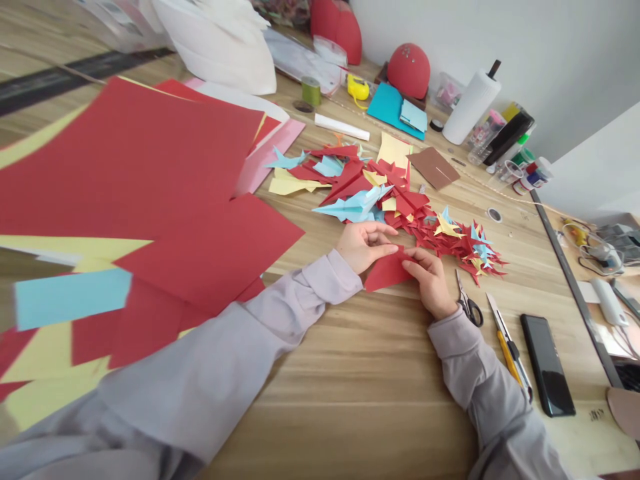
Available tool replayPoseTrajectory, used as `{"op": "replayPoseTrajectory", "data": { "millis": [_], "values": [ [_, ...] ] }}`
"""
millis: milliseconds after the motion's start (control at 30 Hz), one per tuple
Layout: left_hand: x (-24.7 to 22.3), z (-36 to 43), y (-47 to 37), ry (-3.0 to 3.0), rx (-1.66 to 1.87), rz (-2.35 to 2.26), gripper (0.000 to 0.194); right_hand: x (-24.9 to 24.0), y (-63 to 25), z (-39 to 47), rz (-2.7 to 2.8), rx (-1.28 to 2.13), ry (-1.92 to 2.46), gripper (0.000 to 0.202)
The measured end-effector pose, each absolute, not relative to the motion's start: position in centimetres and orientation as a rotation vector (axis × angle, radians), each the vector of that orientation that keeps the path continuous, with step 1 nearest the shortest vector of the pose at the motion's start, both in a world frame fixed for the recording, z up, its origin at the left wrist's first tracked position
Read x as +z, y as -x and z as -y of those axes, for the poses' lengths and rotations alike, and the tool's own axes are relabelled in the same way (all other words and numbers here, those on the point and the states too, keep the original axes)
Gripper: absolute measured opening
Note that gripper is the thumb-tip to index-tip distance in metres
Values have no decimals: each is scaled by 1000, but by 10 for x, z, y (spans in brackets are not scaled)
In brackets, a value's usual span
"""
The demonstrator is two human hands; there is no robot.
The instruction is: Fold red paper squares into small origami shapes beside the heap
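1. Two hands work at the middle of the table (380, 373). The left hand (363, 245) and the right hand (430, 280) both pinch one folded red paper (387, 272), which lies flat on the wood between them.
2. The left hand is partly curled, its fingertips (395, 248) pressing the paper's upper edge. The right hand is also curled, thumb and fingers closed on the paper's right corner.
3. Both arms wear grey sleeves (280, 320); the left one lies across the lower edge of the large sheets.
4. Just beyond the hands sits one heap of folded pieces (400, 200), red, yellow and blue, too many and too overlapped to count. One large blue plane (355, 205) lies at its near left side.
5. To the left spreads a stack of large sheets (130, 173), mostly red, with yellow and blue showing beneath; the count is unclear.
6. Right of the right hand lie one pair of scissors (469, 303), one knife (509, 347) with a yellow grip, and one black phone (547, 363), side by side and apart from each other.
7. Farther back stand one white bottle (471, 107), one red ball (409, 70), one green spool (311, 90), one brown card (433, 167) and one teal sheet (387, 103).
8. Small paint pots (525, 170) cluster at the far right; their number cannot be told.
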State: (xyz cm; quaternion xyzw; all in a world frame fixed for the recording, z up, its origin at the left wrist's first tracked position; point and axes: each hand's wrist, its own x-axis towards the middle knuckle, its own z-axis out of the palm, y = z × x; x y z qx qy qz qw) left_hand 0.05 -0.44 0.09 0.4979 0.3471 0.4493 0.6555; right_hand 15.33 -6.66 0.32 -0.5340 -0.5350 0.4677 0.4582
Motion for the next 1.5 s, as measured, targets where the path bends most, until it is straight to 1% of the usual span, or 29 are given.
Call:
{"op": "replayPoseTrajectory", "data": {
  "millis": [167, 367, 533, 767, 1033, 1200, 1367, 1500],
  "values": [
    [2, 5, -1, -1123, 1010, -791, 35, 5, -151, 65, 1379, 939, 1444, 20],
    [2, 5, -1, -1098, 948, -781, 35, 4, -152, 64, 1435, 887, 1469, 24],
    [5, 5, -1, -1012, 911, -792, 29, 5, -152, 64, 1446, 901, 1459, 23],
    [3, 5, 0, -982, 928, -764, 29, 7, -151, 64, 1382, 941, 1447, 24],
    [1, 5, -1, -1218, 931, -790, 24, 9, -150, 66, 1302, 1063, 1382, 22],
    [-2, 9, -3, -1335, 941, -773, 26, 5, -151, 64, 1345, 1045, 1417, 25],
    [-6, 8, -3, -1324, 972, -769, 31, 3, -152, 63, 1372, 1018, 1423, 25],
    [-6, 6, -1, -1270, 949, -721, 34, 3, -153, 63, 1345, 1080, 1390, 24]
  ]
}}
